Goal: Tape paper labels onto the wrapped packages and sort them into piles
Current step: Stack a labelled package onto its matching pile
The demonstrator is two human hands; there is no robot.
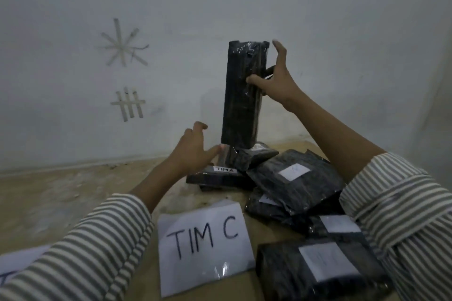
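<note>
My right hand [276, 83] grips a long black wrapped package [242, 105] near its top and holds it upright on end above the pile. My left hand [193, 151] reaches toward the package's lower end with fingers spread, its thumb touching a small black package [247, 157] beneath. A flat black package bearing a label reading "TIMA" [223, 170] lies under that hand. Several black packages with white paper labels [293, 171] are heaped at the right. A paper sign reading "TIM C" [204, 237] is taped to the floor in front of me.
A tan floor [61, 198] meets a pale wall [73, 7] bearing tape marks [122, 43]. Another white paper sign [17, 261] shows at the lower left edge. My striped sleeves fill the lower corners.
</note>
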